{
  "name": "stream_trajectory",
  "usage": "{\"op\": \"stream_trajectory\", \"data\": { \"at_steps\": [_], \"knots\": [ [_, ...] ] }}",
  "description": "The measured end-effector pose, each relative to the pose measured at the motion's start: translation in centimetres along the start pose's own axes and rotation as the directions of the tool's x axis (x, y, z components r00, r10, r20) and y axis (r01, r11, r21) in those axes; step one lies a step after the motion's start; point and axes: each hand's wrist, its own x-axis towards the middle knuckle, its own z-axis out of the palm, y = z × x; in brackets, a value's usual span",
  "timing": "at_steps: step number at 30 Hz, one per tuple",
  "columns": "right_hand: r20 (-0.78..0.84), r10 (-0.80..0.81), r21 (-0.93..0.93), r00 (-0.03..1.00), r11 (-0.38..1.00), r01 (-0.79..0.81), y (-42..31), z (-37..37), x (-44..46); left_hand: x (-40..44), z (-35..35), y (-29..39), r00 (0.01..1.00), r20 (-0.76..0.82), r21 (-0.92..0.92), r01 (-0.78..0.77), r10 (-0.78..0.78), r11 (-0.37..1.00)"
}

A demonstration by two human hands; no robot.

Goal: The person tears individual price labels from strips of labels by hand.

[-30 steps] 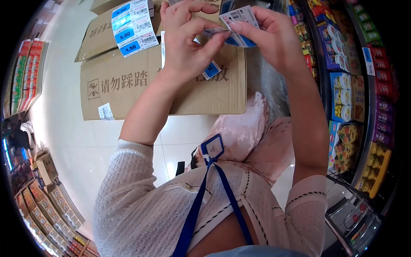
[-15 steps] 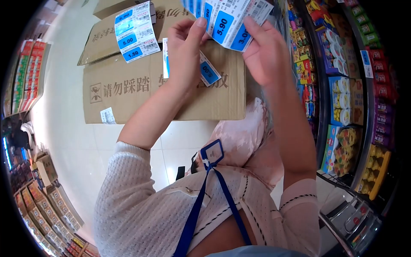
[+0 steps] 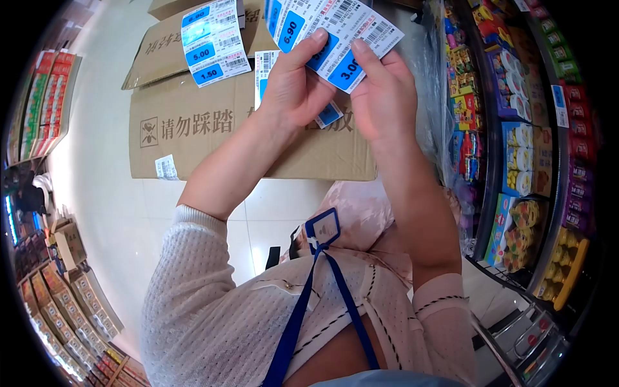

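Brown cardboard [image 3: 309, 158] lies below the grip, where I see the left hand [image 3: 289, 90] and right hand [image 3: 385, 97] pinching price labels [image 3: 345, 32] between them, just unfolded so the prices are readable, beside another label sheet [image 3: 214, 44] leftward.

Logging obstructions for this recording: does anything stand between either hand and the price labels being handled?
Nothing visible does. The left hand and right hand both pinch the held price labels directly. The loose labels lie on the cartons, not in between.
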Motion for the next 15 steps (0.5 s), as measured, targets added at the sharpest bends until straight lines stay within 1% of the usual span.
{"op": "stream_trajectory", "data": {
  "at_steps": [2, 5, 8, 11, 13, 14, 15],
  "knots": [
    [-0.036, -0.019, 0.035, 0.999, 0.999, 0.02, 0.7, 0.1, -0.1, 0.1, -0.1, -0.1, 0.999, -0.028, -0.014, -0.018, 0.018, 1.0],
    [-0.062, -0.069, 0.035, 0.996, 0.997, 0.071, 1.6, 0.3, -0.1, 0.1, -0.3, -0.1, 0.997, -0.066, -0.013, -0.034, 0.034, 0.999],
    [-0.07, -0.155, -0.005, 0.985, 0.988, 0.155, 2.3, 0.3, -0.3, 0.1, -0.3, -0.1, 0.994, -0.098, 0.016, -0.042, 0.044, 0.999],
    [-0.084, -0.223, -0.107, 0.971, 0.971, 0.214, 2.2, 0.7, -0.5, 0.1, -0.1, -0.1, 0.992, -0.115, 0.06, -0.035, 0.042, 0.998],
    [-0.072, -0.23, -0.166, 0.97, 0.962, 0.216, 2.4, 0.6, -0.7, 0.0, 0.0, -0.2, 0.993, -0.11, 0.1, -0.036, 0.047, 0.994],
    [-0.065, -0.235, -0.196, 0.97, 0.956, 0.218, 2.5, 0.6, -0.7, 0.0, -0.1, -0.1, 0.995, -0.089, 0.078, -0.043, 0.05, 0.996],
    [-0.067, -0.23, -0.169, 0.971, 0.962, 0.216, 2.6, 0.6, -0.7, 0.1, -0.2, -0.1, 0.994, -0.095, 0.074, -0.053, 0.06, 0.996]
  ]
}}
